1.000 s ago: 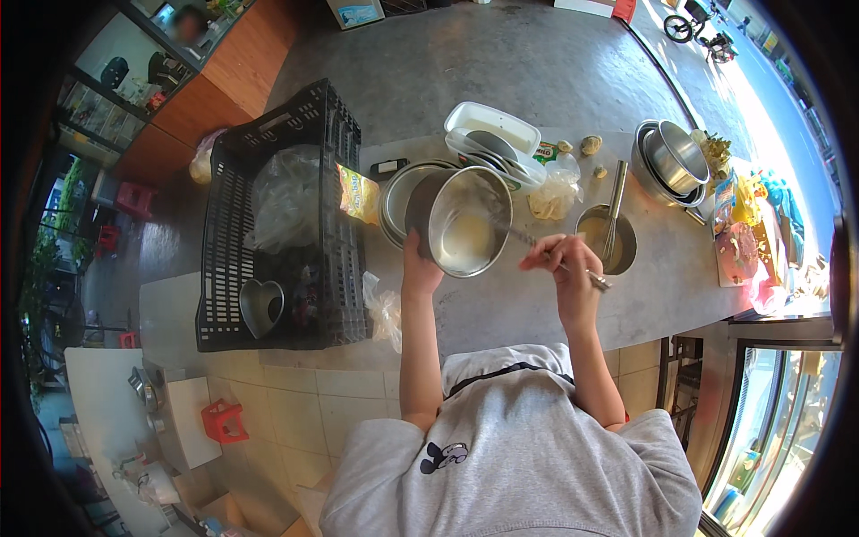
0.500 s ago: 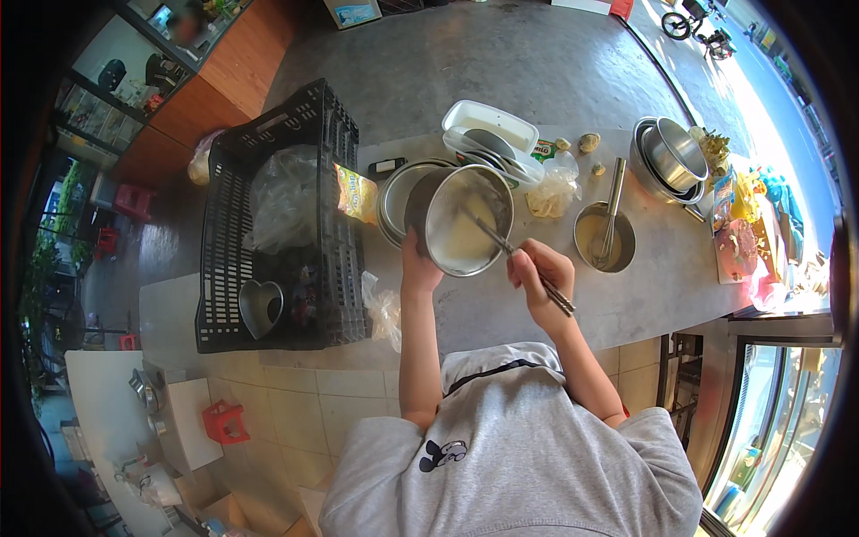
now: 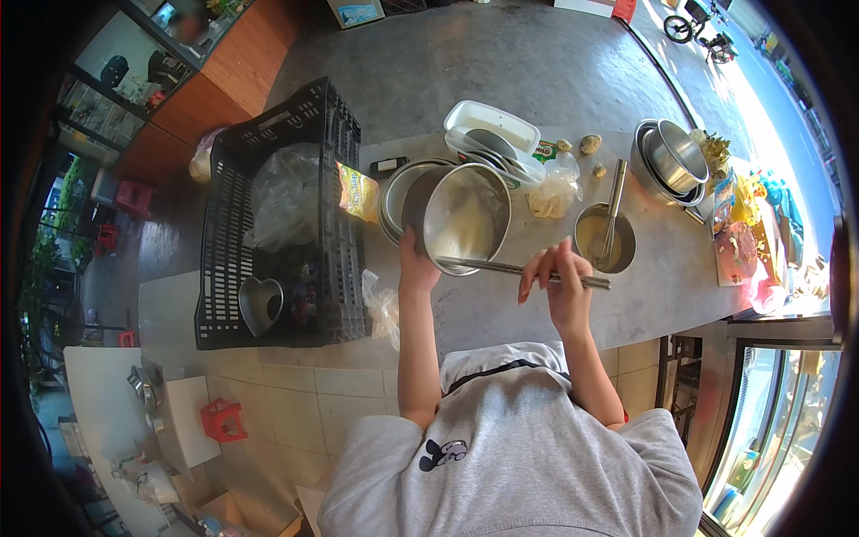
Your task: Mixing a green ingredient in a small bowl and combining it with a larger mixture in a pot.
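Observation:
My left hand (image 3: 418,264) grips the lower left side of a deep metal bowl (image 3: 490,192), tilted so its mouth shows. Inside lies a pale, creamy liquid. My right hand (image 3: 565,285) holds metal chopsticks (image 3: 501,268), level across the bowl's near rim, with their tips at the rim's lower left. To the right, a small metal pot (image 3: 626,261) stands on the table with a wire whisk (image 3: 612,215) leaning in it and yellowish liquid at the bottom. Behind the tilted bowl are round metal pans (image 3: 391,204).
A black plastic crate (image 3: 344,268) with clear bags and a heart-shaped tin (image 3: 259,307) stands at left. Beyond the bowl are a white tray (image 3: 514,132) and a plastic bag (image 3: 557,192). Nested metal bowls (image 3: 673,157) and colourful packages (image 3: 738,242) occupy the right of the grey table (image 3: 501,313).
The chopsticks have come out of the liquid and swung down to the bowl's near rim. My right hand has shifted slightly right, its fingers more spread. The bowl has stayed nearly in place.

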`<state>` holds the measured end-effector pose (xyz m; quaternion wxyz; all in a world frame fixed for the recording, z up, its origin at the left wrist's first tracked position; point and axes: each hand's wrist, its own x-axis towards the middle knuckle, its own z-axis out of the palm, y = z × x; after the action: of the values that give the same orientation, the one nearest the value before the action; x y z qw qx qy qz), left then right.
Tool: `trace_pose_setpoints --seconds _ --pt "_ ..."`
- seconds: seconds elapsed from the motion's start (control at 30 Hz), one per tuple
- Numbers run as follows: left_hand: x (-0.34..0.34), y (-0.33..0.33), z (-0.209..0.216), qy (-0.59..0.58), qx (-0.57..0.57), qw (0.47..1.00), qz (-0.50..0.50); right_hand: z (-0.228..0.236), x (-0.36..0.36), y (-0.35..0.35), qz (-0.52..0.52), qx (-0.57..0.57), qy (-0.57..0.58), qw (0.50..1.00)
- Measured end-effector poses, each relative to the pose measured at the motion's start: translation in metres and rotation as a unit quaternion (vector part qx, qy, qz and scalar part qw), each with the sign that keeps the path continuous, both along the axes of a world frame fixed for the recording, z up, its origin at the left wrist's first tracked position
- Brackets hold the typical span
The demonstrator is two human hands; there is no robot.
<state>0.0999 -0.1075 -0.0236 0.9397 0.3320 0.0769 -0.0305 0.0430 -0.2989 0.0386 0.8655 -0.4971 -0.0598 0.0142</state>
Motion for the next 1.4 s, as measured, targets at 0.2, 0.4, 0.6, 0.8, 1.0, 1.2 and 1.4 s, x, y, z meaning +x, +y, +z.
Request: trace_pose_setpoints --seconds 0.2,0.4,0.6,0.8,1.0,1.2,1.4 --pt "0.002 0.017 -0.042 -0.082 0.032 0.996 -0.025 0.003 -0.002 0.006 -0.085 -0.202 -0.011 0.975" --pt "0.002 0.007 -0.025 -0.015 0.03 0.999 -0.012 0.003 0.001 0.005 -0.128 -0.201 -0.044 0.97" --pt "0.002 0.001 -0.014 -0.021 0.037 0.999 -0.019 0.003 0.003 0.012 -0.171 -0.115 -0.034 0.978" --pt "0.002 0.003 -0.017 -0.004 0.012 1.0 -0.012 0.005 0.0 0.004 0.023 -0.032 0.008 0.999" --pt "-0.001 0.005 -0.008 -0.022 0.015 1.0 -0.011 -0.005 0.001 -0.007 0.052 -0.079 0.026 0.995" --pt "0.0 0.003 -0.004 -0.032 -0.001 0.999 0.003 0.007 0.001 0.008 -0.129 -0.261 -0.027 0.956" --pt "0.0 0.001 -0.003 0.0 -0.025 1.0 -0.006 0.009 0.002 0.006 0.051 0.03 0.035 0.998"
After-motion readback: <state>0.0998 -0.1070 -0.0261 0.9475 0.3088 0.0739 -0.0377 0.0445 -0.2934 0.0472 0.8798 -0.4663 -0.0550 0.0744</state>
